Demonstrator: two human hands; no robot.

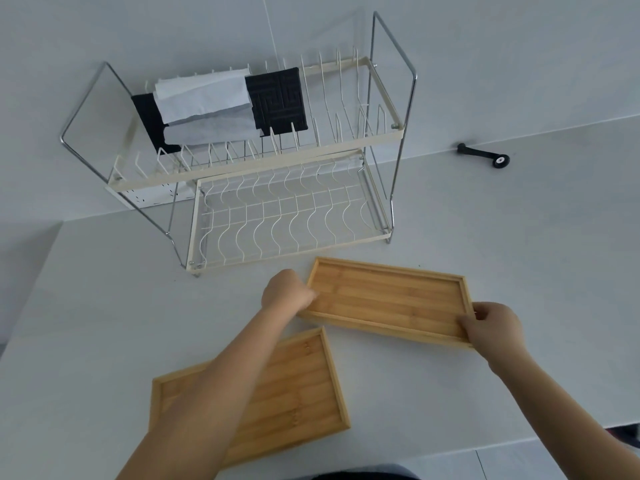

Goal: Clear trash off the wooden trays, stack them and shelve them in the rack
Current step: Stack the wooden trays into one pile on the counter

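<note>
Two bare wooden trays lie on the white table. The far tray (pixel 388 299) sits just in front of the rack. My left hand (pixel 287 293) grips its left end and my right hand (pixel 493 328) grips its right end. The near tray (pixel 298 386) lies closer to me on the left, partly hidden under my left forearm. No trash shows on either tray. The two-tier wire rack (pixel 242 174) stands at the back against the wall, and its lower shelf (pixel 287 220) holds nothing.
White and grey cloths (pixel 204 102) and black mats (pixel 277 102) rest on the rack's upper tier. A small black tool with a wheel (pixel 485 155) lies at the back right. The table's front edge runs along the lower right.
</note>
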